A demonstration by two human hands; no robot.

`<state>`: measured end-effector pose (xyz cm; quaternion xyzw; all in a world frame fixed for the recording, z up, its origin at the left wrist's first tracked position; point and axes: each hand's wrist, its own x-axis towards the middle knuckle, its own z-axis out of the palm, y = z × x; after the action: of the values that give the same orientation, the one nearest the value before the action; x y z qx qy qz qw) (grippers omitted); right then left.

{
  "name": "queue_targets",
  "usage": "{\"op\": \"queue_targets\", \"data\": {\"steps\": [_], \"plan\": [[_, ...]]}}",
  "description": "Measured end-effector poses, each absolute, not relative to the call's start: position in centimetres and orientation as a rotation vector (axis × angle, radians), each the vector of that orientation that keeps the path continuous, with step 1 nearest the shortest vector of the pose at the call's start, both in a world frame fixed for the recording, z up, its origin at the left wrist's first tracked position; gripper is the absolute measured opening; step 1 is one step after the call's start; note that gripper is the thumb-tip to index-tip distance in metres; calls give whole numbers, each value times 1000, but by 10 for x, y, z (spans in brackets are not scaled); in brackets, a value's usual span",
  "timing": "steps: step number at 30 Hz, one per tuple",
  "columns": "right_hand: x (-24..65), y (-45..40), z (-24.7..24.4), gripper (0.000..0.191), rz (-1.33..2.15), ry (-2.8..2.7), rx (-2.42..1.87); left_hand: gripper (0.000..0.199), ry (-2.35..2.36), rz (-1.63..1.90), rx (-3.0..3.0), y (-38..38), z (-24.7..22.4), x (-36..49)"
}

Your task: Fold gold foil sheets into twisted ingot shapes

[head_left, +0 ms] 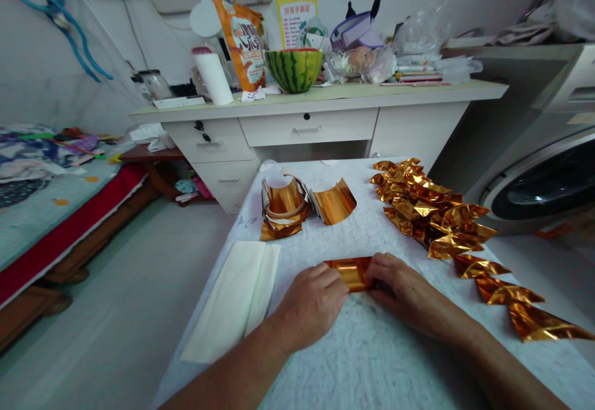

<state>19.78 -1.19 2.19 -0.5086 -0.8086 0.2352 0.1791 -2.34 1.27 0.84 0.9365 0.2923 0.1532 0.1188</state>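
A shiny gold foil sheet (354, 273) lies rolled or folded over on the cloth-covered table, between my two hands. My left hand (318, 298) closes on its left end with the fingers curled. At the right end, my right hand (395, 283) grips it the same way, fingers bent over the foil. Beyond them, a curled stack of gold foil sheets (284, 202) sits beside one loose curved sheet (335, 202). Left of my left hand is a pile of pale thin paper (235, 298). Several folded gold foil pieces (437, 211) are heaped along the right side.
The table (297, 366) ends at the left above the floor. A white desk (307, 126) stands behind it, bearing half a watermelon (294, 70), an orange snack bag (242, 44) and a paper roll (212, 75). A washing machine (534, 131) is at right, a bed (60, 211) at left.
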Motion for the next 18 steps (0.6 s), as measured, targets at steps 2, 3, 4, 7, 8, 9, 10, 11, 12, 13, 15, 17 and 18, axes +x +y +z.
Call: {"op": "queue_targets", "data": {"steps": [2,3,4,7,8,9,10,11,12,13,15,17,18], "plan": [[199,-11,20,13,676,-2275,-1430,13,908,430,2707,12,9,-24],[199,-10,20,14,684,-2268,-1424,9,935,427,2685,11,9,-24],[200,-10,21,14,695,-2259,-1418,6,960,426,2660,11,9,-25],[202,-9,22,13,740,-2241,-1399,8,1021,413,2595,11,9,-25],[202,-8,22,13,754,-2238,-1394,9,1045,404,2575,11,9,-25],[203,-8,22,13,763,-2232,-1396,9,1071,394,2556,11,8,-24],[203,-8,22,13,766,-2226,-1403,10,1095,384,2537,12,8,-24],[204,-8,22,14,766,-2221,-1418,9,1117,377,2519,12,8,-24],[204,-8,21,14,763,-2217,-1435,9,1134,373,2500,12,8,-23],[204,-8,21,15,758,-2215,-1454,9,1146,370,2481,13,8,-23],[203,-9,20,15,746,-2212,-1487,9,1161,369,2442,13,8,-22],[202,-9,19,14,725,-2209,-1512,9,1171,368,2407,14,9,-21],[201,-9,18,14,713,-2209,-1521,10,1177,366,2394,14,9,-21]]}}
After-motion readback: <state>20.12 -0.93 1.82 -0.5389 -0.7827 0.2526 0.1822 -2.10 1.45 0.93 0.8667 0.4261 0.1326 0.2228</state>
